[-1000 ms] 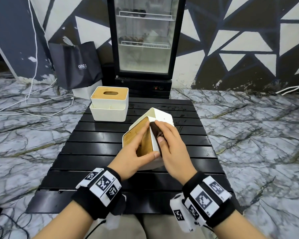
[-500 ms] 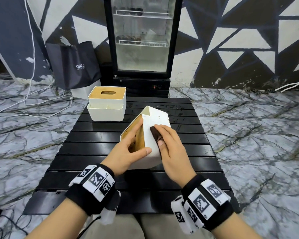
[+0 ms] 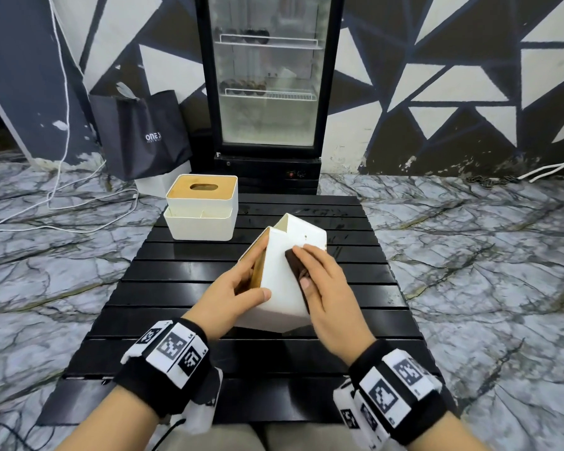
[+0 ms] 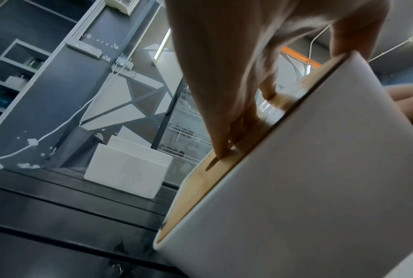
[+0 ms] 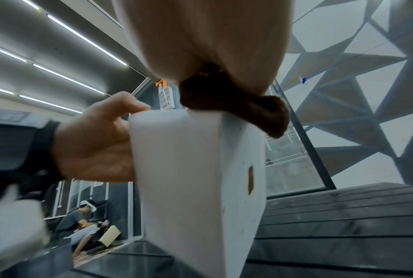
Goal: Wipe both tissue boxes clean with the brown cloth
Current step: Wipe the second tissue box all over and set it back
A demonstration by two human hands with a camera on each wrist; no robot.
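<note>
So the setup is a low black slatted table (image 3: 176,288) sitting on a grey marble-look floor (image 3: 485,271) with dark veins running through it. Straight ahead at 12 o'clock there's a glass-door display fridge (image 3: 267,76) with wire shelves, backed by a wall painted in dark and white triangles (image 3: 453,76). A dark shopping bag (image 3: 140,135) leans against that wall at about 11 o'clock, and white cables (image 3: 62,196) trail over the floor at 10.

The near tissue box (image 3: 282,281), white with a wooden lid, is tipped up on one bottom edge in the middle of the table, lid facing 9 o'clock. The left hand (image 3: 232,294) grips it: fingers flat on the wooden lid, thumb hooked over onto the white side. The right hand (image 3: 326,288) presses the folded brown cloth (image 3: 297,268) against the upward-facing white side, fingers laid over it and thumb pinching the cloth's lower edge.

The second tissue box (image 3: 202,206) stands upright toward the table's far left corner, around 11 o'clock, well apart from the tilted one, slot in its wooden lid facing up.

The right wrist view catches a seated person wearing a headset (image 5: 81,222) in the background.
</note>
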